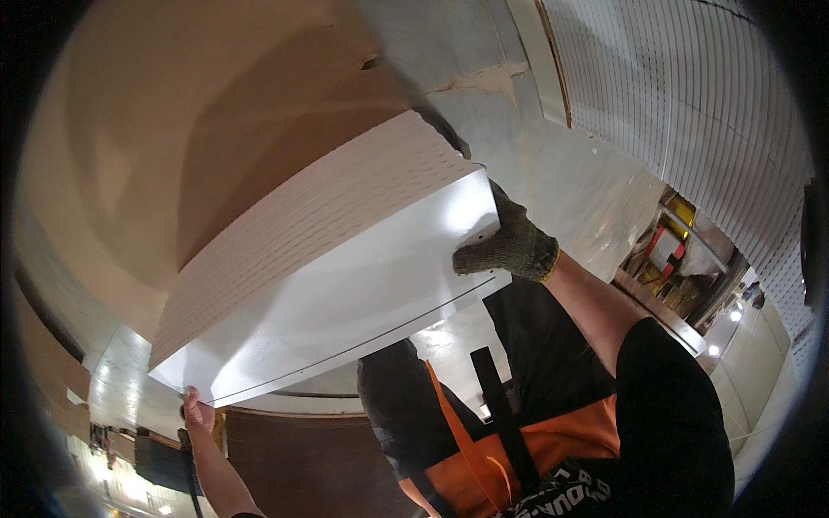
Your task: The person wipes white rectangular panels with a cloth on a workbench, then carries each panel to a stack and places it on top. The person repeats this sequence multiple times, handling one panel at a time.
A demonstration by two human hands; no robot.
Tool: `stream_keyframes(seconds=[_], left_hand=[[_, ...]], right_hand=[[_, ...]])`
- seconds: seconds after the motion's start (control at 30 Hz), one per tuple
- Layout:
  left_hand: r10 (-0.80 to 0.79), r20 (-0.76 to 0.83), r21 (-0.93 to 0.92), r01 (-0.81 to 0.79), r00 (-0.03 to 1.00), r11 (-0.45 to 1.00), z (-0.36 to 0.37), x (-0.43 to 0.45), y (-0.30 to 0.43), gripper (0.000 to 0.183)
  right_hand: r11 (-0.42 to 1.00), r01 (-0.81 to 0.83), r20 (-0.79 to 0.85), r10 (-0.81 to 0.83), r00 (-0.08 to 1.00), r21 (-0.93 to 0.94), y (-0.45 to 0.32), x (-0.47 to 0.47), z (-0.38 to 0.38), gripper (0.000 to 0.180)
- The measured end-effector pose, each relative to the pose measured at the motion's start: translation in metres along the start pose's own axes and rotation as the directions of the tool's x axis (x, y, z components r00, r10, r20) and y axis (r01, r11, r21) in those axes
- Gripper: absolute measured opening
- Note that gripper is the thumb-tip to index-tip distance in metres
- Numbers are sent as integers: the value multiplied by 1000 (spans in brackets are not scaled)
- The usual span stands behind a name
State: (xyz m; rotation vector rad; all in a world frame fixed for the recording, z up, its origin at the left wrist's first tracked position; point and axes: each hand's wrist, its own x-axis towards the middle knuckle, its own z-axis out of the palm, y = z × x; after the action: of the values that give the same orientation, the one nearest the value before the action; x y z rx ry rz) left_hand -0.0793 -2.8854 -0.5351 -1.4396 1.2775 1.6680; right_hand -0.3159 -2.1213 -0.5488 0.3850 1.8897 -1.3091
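Note:
A long white panel lies at the top of a tall stack of similar panels, directly before me. It has a glossy face, a thin groove along the edge nearest me, and small holes by its right end. My right hand, in a grey knit glove with a yellow cuff edge, grips that end, thumb flat on the face. At the opposite end my left hand, which looks ungloved, holds the near corner with the thumb uppermost. Its other fingers are hidden under the panel. Whether the panel is lifted off the stack, I cannot tell.
Brown board spreads beyond the stack. Another tall stack of white panels rises at the upper right. Tools and odds and ends fill a spot at the right. A dark brown surface lies low, left of my legs.

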Motion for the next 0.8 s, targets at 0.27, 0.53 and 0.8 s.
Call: stream_keyframes(seconds=[0.27,0.53,0.8], left_hand=[[-27,19,-101,29,999,994,-19,9,-8,62],[-17,11,-88,18,1000,996,-14,7,-6,53],[-37,-23,-96,35,999,995,-23,11,-8,66]], right_hand=[[898,-184,151,134,980,400,8,5,-2,112],[898,-156,141,106,984,411,6,7,-1,119],[899,-225,146,183,972,376,6,3,-8,117]])
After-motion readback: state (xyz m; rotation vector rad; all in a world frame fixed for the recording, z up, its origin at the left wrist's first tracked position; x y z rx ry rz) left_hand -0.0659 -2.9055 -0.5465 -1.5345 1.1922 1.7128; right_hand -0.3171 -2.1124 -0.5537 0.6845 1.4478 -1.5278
